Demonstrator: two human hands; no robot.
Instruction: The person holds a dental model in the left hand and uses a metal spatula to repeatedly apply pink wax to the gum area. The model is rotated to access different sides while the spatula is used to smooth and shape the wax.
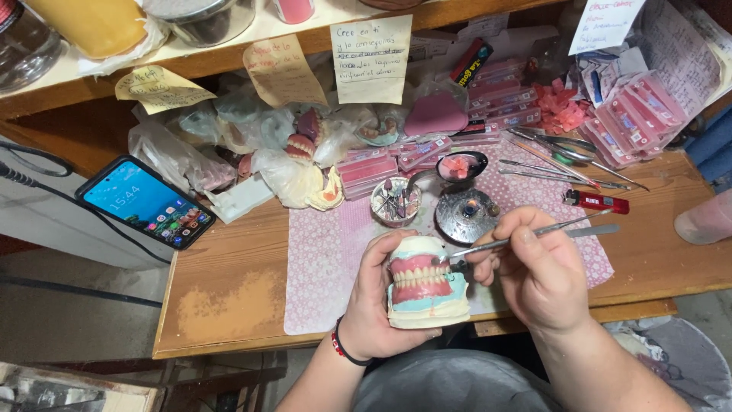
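Note:
My left hand (371, 305) grips a set of pink wax dentures with white teeth on pale plaster models (425, 284), held upright over the table's front edge. My right hand (534, 267) holds a thin metal wax tool (534, 233) like a pen, its tip touching the upper right side of the dentures. A black and red bracelet sits on my left wrist.
On the pink patterned mat (328, 259) stand a small metal burner (465, 214), a spoon with pink wax (457, 165) and a cup of small tools (396, 202). A red lighter (597, 201), metal instruments (564, 172), tooth card boxes (633, 114), bagged casts (290, 164) and a lit phone (146, 201) lie around.

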